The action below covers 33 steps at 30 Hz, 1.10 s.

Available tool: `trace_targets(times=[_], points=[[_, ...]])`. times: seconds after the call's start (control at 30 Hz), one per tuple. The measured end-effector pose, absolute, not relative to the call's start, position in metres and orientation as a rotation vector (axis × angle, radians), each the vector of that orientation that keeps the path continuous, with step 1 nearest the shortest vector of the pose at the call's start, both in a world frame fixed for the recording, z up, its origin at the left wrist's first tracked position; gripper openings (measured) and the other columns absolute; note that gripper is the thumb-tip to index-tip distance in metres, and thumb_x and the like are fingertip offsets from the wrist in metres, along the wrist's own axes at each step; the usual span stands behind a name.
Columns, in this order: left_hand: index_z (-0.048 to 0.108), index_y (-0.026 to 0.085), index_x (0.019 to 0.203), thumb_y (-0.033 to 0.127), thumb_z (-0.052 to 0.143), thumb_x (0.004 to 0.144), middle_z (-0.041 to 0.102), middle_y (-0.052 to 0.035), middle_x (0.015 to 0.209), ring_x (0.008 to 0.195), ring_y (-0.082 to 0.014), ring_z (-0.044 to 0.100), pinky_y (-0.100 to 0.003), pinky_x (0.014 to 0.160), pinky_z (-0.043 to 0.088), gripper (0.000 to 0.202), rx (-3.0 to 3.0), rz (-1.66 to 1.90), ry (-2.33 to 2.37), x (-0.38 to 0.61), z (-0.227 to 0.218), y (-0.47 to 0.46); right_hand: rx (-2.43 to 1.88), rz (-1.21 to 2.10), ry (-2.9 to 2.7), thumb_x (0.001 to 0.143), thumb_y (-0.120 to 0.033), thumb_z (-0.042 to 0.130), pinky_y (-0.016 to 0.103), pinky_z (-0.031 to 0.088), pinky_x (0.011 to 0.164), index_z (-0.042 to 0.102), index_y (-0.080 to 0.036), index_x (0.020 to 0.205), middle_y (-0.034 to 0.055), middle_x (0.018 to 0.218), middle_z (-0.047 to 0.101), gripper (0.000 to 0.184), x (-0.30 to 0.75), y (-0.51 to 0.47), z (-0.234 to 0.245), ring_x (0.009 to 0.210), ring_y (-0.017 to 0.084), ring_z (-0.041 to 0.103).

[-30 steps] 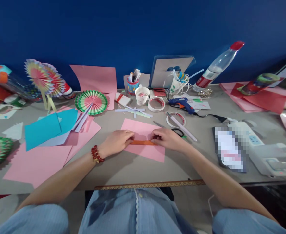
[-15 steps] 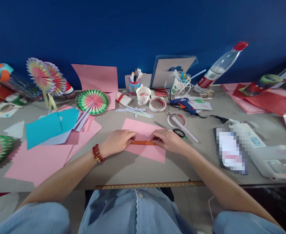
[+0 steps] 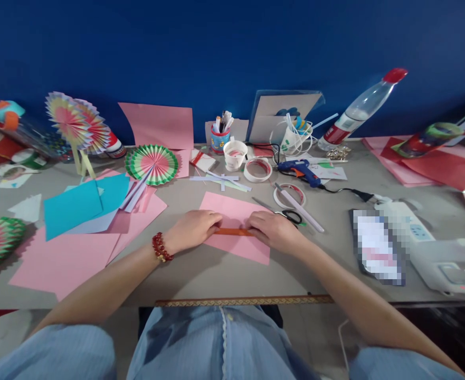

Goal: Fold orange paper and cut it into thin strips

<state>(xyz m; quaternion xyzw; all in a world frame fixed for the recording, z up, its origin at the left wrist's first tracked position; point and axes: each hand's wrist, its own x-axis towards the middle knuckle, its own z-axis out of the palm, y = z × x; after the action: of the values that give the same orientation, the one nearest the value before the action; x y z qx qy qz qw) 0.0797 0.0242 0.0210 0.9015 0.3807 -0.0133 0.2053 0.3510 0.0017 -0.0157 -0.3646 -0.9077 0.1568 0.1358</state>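
A narrow folded orange paper strip [image 3: 233, 231] lies on a pink sheet [image 3: 236, 211] in the middle of the grey table [image 3: 216, 274]. My left hand [image 3: 192, 228], with a red bead bracelet at the wrist, pinches the strip's left end with closed fingers. At the strip's right end, my right hand [image 3: 274, 229] presses down with its fingers curled together. Both hands rest on the pink sheet. Black-handled scissors [image 3: 291, 216] lie just beyond my right hand.
Pink and blue paper sheets [image 3: 74, 208] spread at left, with pleated paper fans [image 3: 152, 164]. Behind are a pen cup [image 3: 218, 138], a paper cup [image 3: 234, 154], tape rolls [image 3: 257, 169], a blue glue gun [image 3: 299, 170] and a tilted bottle [image 3: 359, 108]. A power strip [image 3: 426, 237] lies at right.
Both hands stay on the orange strip almost unmoved. The view has shifted slightly to the left.
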Motion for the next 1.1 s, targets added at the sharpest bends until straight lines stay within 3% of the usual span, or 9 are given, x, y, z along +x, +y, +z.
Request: trace_targets(times=[0.2,0.33,0.63,1.1], points=[[0.062,0.021,0.097,0.017,0.050,0.096,0.069,-0.0037,0.097,0.086,-0.0209,0.064,-0.029,0.074,0.043,0.013,2.507,-0.010,1.070,0.079,0.016,0.024,-0.932,0.069,-2.715,0.099,-0.010,0.043,0.030,0.044,0.077,0.070,-0.026,0.113,0.0065,0.102,0.068,0.034,0.345,-0.006,-0.029,0.092,0.020,0.057],[0.063,0.020,0.095,0.019,0.050,0.097,0.069,-0.0042,0.096,0.086,-0.0207,0.064,-0.029,0.073,0.044,0.013,2.479,-0.006,1.085,0.076,0.015,0.026,-0.873,0.082,-2.713,0.098,-0.008,0.045,0.031,0.045,0.079,0.070,-0.026,0.120,0.0073,0.103,0.068,0.038,0.345,-0.005,-0.033,0.093,0.020,0.057],[0.067,0.021,0.100,0.022,0.052,0.095,0.072,-0.0014,0.105,0.094,-0.0180,0.065,-0.026,0.079,0.044,0.016,2.387,-0.006,1.014,0.052,0.018,0.035,-0.846,0.124,-2.709,0.099,-0.010,0.045,0.031,0.045,0.077,0.073,-0.026,0.114,0.0080,0.103,0.069,0.035,0.348,-0.002,-0.036,0.090,0.020,0.057],[0.070,0.023,0.093,0.025,0.052,0.094,0.073,0.0001,0.099,0.087,-0.0175,0.065,-0.025,0.071,0.040,0.018,2.395,-0.009,1.160,0.046,0.020,0.036,-0.848,0.221,-2.716,0.099,-0.011,0.044,0.032,0.048,0.080,0.073,-0.027,0.114,0.0086,0.104,0.068,0.037,0.350,0.001,-0.035,0.094,0.021,0.059]])
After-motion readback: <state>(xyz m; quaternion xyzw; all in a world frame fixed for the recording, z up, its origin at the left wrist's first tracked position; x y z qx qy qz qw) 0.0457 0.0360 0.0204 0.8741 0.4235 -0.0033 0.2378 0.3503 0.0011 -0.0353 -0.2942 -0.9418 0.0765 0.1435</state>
